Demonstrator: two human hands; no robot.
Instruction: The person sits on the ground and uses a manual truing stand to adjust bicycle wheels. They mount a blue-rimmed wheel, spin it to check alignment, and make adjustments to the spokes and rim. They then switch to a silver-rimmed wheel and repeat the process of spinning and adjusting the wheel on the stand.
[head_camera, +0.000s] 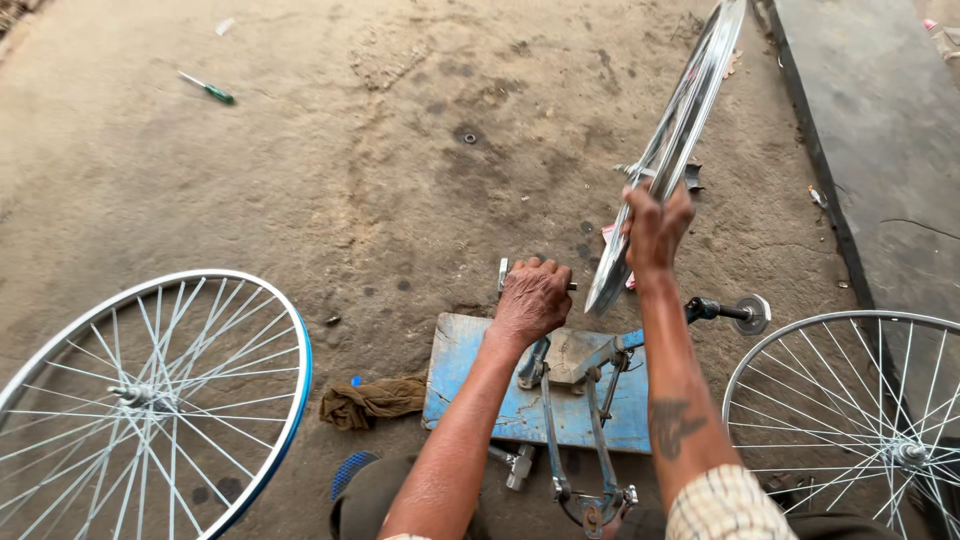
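My right hand (655, 228) grips the rim of a shiny bicycle wheel (678, 130), seen nearly edge-on and tilted up and away from me. My left hand (530, 298) is closed around a small metal tool or handle (504, 274) just above a worn blue wooden board (462, 370). A metal fork-like truing stand (585, 420) is fixed on that board, below both hands. What exactly the left hand holds is mostly hidden by its fingers.
A spoked wheel with a blue-edged rim (150, 395) lies on the dirt floor at left; another spoked wheel (880, 420) lies at right. A brown rag (372, 400) sits beside the board. A green-handled screwdriver (208, 90) lies far left. A raised concrete slab (880, 130) borders the right.
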